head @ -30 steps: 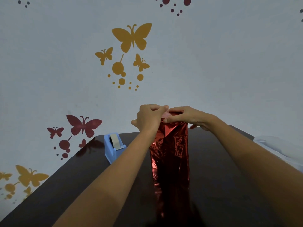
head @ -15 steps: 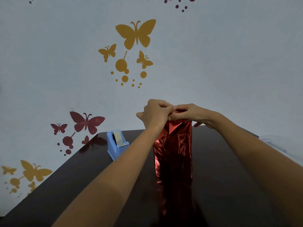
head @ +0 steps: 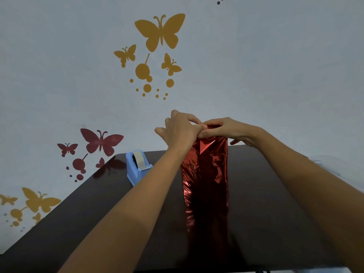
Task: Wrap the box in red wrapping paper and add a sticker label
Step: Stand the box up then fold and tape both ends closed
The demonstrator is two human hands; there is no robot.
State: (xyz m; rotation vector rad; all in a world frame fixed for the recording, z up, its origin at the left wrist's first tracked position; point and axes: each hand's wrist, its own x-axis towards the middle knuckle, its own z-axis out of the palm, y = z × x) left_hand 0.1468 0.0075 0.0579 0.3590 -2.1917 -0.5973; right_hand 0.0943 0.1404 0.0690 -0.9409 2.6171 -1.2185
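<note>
The box [head: 205, 174], covered in red paper [head: 214, 166], stands upright near the middle of the dark surface [head: 275, 213]. Both hands meet at its top end. The left hand [head: 180, 131] has its fingers curled and pinches the red paper at the top left corner. The right hand [head: 226, 129] lies over the top edge, thumb and fingers pinching the fold. A blue tape dispenser [head: 136, 168] stands to the left, apart from the box.

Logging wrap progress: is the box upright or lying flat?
Upright: the box stands on end on the table, with the left hand and right hand gripping its top.
</note>
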